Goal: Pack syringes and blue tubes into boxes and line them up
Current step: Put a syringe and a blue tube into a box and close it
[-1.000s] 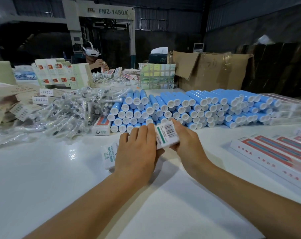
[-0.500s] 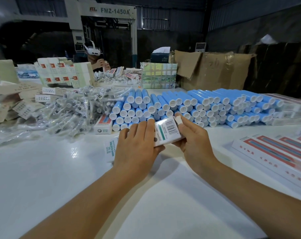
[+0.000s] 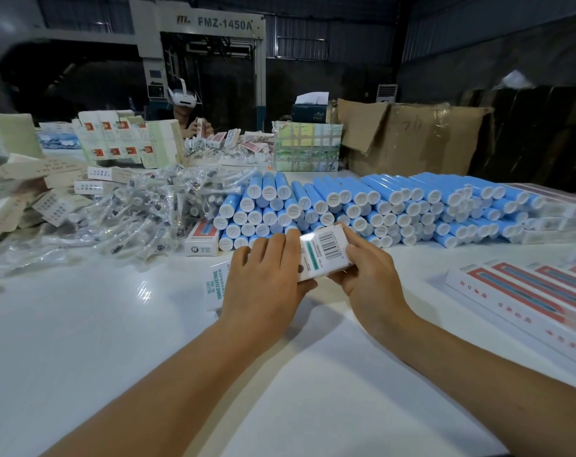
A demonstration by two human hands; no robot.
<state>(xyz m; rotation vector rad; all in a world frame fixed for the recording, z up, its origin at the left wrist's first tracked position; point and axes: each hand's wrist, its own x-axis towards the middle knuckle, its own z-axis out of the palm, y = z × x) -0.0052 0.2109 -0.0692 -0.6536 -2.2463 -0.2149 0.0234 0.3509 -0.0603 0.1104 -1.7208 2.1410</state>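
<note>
A long white box [image 3: 326,252] with a barcode and a green stripe lies across the middle of the white table [image 3: 115,341], its left end showing blue print. My left hand [image 3: 267,282] lies over the box's middle with its fingers curled round it. My right hand [image 3: 369,275] grips the box's right end, thumb on top by the barcode. Behind them is a wide stack of blue tubes [image 3: 379,209] with white caps facing me. A heap of plastic-wrapped syringes [image 3: 141,212] lies to the left of the tubes.
Packed white boxes with red and blue print [image 3: 527,295] lie in a row at the right. One small box [image 3: 202,239] stands by the tubes. Flat carton blanks [image 3: 22,192] pile up at the far left. A person in a headset [image 3: 184,110] works across the table; cardboard cartons [image 3: 412,140] behind.
The box's right end has risen and turned a little more towards me between both hands. My right thumb has slid onto the barcode face.
</note>
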